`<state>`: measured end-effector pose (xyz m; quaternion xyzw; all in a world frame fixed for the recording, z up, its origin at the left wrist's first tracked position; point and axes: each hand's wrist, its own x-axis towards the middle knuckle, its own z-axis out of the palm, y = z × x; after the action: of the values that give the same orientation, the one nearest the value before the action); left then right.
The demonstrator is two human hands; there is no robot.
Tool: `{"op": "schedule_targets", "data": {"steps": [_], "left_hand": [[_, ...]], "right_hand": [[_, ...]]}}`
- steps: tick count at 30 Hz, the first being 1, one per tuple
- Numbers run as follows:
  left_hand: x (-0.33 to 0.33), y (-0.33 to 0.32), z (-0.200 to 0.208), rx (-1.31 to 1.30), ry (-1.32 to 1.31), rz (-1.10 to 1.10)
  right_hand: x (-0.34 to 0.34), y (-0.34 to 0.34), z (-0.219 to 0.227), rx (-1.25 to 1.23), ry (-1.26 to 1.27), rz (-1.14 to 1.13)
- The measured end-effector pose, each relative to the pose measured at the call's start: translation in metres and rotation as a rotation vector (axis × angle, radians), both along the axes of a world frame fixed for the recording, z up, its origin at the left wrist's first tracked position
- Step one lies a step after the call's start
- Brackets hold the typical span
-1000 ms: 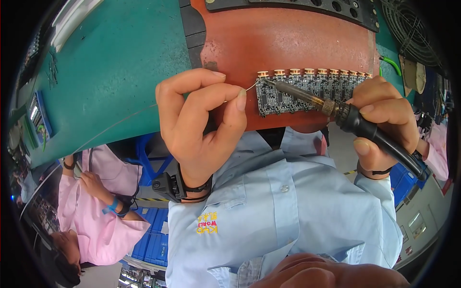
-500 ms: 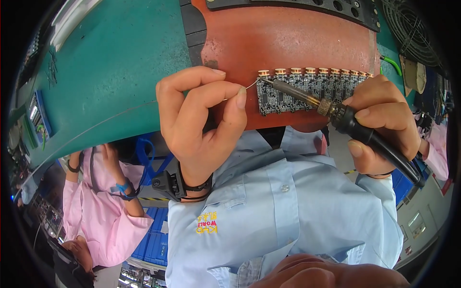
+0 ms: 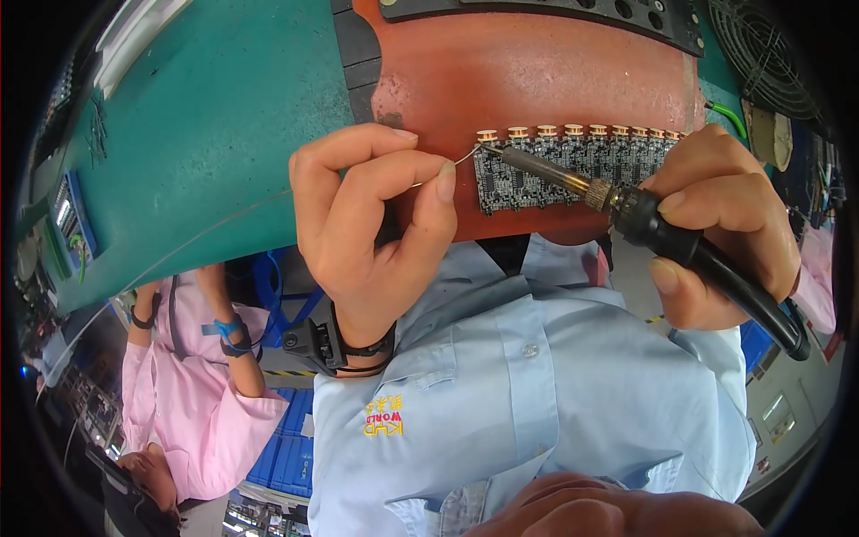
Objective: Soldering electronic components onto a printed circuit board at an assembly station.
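My left hand pinches a thin solder wire between thumb and forefinger, its free end reaching the left end of a dark circuit board strip. My right hand grips a black-handled soldering iron, whose metal tip touches the same left end of the strip by the wire's end. The strip carries a row of several small cream-coloured parts along its far edge and lies on a reddish-brown mat. A black wrist strap circles my left wrist.
A green bench top stretches to the left of the mat. A black fixture with holes lies at the far edge, a fan grille at the upper right. A person in pink is at the lower left, above blue crates.
The iron tip has slid left along the strip to its left end. My left hand holds its place. The person in pink has shifted their arms.
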<state>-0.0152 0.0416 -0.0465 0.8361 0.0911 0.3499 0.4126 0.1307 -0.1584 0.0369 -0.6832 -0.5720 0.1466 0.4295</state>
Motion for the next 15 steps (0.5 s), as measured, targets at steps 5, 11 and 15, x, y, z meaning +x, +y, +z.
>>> {"op": "schedule_targets", "data": {"steps": [5, 11, 15], "left_hand": [[-0.001, 0.0, 0.001, -0.013, -0.006, -0.002], [0.001, -0.002, 0.006, 0.009, 0.03, -0.013], [0.003, -0.003, 0.004, 0.027, 0.04, -0.014]], "right_hand": [[0.002, -0.008, -0.003, 0.131, 0.055, -0.04], [-0.001, -0.014, -0.006, 0.107, 0.06, -0.104], [0.001, -0.013, -0.012, 0.092, 0.048, -0.083]]}}
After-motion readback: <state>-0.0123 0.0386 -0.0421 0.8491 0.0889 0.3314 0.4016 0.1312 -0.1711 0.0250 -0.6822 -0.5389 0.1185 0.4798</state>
